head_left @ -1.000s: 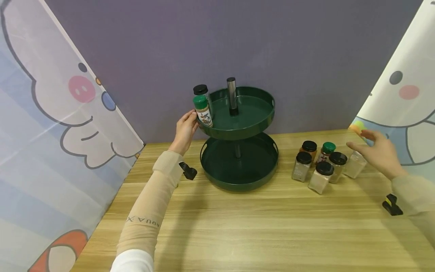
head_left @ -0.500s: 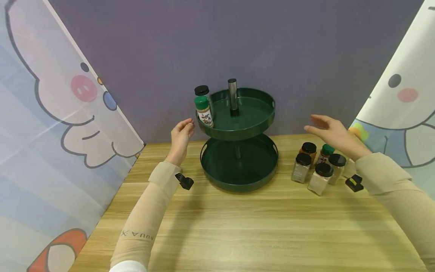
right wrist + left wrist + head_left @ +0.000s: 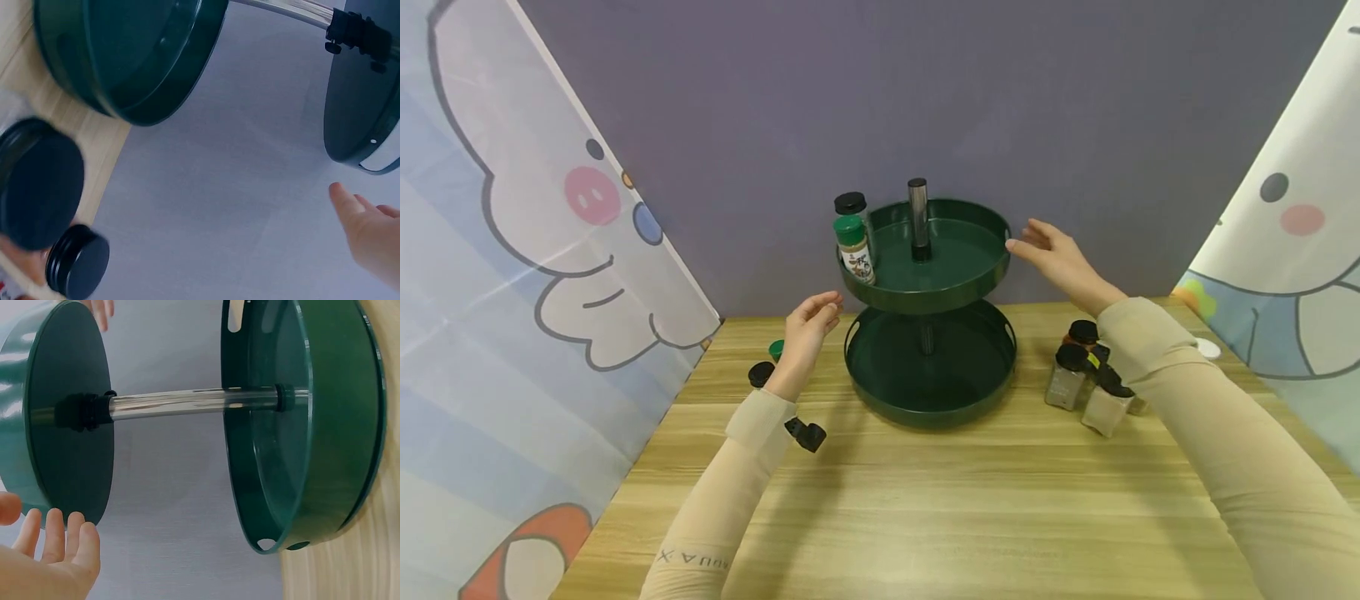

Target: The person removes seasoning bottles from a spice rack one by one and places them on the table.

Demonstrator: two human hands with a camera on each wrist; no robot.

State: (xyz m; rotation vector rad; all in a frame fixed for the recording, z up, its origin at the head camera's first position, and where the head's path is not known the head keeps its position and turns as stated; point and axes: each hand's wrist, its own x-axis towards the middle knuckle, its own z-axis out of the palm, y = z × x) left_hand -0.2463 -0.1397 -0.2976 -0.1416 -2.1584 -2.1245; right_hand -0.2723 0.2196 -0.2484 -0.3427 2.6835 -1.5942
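A dark green two-tier rack stands on the table, its upper tray point(image 3: 962, 250) on a metal post point(image 3: 918, 212) above the lower tray point(image 3: 925, 410). On the upper tray's left side sit a green-capped spice bottle point(image 3: 856, 260) with a printed label and a black-capped clear jar point(image 3: 851, 202) behind it. My left hand point(image 3: 807, 337) hovers left of the rack, just below the upper tray, fingers loosely bent and holding nothing. My right hand point(image 3: 1063, 265) is by the upper tray's right rim, its fingertips close to the cut-out handle and nothing in its grasp.
Several spice jars stand on the table at the right, including a grey-filled jar point(image 3: 1064, 385) and a pale one point(image 3: 1105, 410), partly behind my right sleeve. A black cap point(image 3: 761, 373) and a green cap point(image 3: 777, 348) show beside my left wrist. A wall point(image 3: 1075, 108) rises behind.
My right hand has swept left from over the jars to the upper tray's right rim. My left hand has come away from the tray's left edge and dropped slightly.
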